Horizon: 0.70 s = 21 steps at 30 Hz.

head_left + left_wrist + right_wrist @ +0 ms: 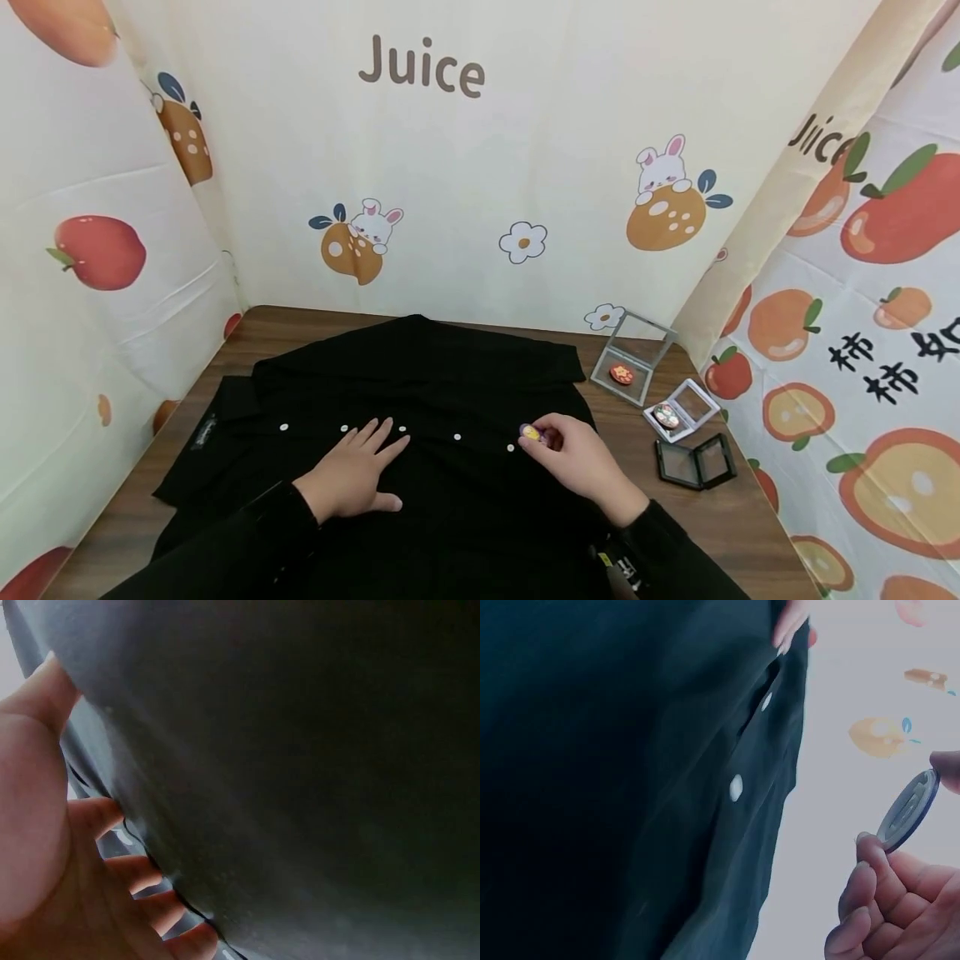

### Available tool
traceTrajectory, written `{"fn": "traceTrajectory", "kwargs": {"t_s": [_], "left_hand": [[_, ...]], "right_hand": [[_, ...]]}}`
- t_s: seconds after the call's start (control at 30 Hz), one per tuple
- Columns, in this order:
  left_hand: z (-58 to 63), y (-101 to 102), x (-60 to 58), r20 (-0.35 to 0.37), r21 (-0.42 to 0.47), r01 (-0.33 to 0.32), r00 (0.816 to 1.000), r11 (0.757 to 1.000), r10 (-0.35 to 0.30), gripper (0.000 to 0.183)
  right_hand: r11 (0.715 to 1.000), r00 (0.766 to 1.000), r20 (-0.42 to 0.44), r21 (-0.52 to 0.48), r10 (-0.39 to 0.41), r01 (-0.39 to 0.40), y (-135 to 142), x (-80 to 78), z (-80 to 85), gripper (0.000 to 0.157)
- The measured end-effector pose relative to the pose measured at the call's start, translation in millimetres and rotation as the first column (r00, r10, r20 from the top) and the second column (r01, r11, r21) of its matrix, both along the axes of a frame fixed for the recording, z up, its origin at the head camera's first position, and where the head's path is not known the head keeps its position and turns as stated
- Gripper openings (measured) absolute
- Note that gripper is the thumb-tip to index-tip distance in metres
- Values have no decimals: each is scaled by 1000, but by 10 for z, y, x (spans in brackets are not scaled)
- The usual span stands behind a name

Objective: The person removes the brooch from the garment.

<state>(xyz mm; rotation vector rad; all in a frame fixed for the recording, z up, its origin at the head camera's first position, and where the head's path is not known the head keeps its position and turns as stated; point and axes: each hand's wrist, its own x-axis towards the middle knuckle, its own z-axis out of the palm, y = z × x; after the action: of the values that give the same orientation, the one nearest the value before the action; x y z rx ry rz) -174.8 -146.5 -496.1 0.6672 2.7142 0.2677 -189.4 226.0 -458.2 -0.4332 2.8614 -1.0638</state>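
A black shirt (pixel 450 367) with a row of white buttons (pixel 457 437) lies spread across the table. My left hand (pixel 357 477) rests on it beside the button row, fingers spread and straight. In the left wrist view the fingertips (pixel 146 874) press along the edge of the dark cloth. Thumb and fingers of my right hand (pixel 577 458) pinch a round purple and yellow pin badge (pixel 531 432) above the shirt, near the rightmost visible button. From the right wrist, the badge (pixel 909 811) shows its back with a pin bar.
To the right of the shirt stand three unfolded display cases. The grey one (pixel 647 390) holds a red badge (pixel 621 374), the white one (pixel 687 432) a multicoloured badge (pixel 665 415). A black case (pixel 679 479) is nearest. Printed curtains (pixel 465 150) border the wooden table (pixel 723 533).
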Motion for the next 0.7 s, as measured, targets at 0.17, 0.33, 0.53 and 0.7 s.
{"fn": "traceTrajectory", "kwargs": {"t_s": [0.17,0.33,0.53,0.7], "left_hand": [[-1,8,-9,-7,-15,6,1000,1000,-6,94],[-11,13,-22,-9,-26,10,1000,1000,-10,94],[-6,14,-21,15,-30,5,1000,1000,-4,94],[8,22,-8,17,-28,0,1000,1000,0,94]], "right_hand": [[988,994,-48,122,-94,100,322,27,1,39],[948,979,-121,253,-166,192,707,15,38,52],[884,950,-158,351,-270,309,1110,33,99,51],[819,919,-84,429,-385,382,1359,47,117,52]]}}
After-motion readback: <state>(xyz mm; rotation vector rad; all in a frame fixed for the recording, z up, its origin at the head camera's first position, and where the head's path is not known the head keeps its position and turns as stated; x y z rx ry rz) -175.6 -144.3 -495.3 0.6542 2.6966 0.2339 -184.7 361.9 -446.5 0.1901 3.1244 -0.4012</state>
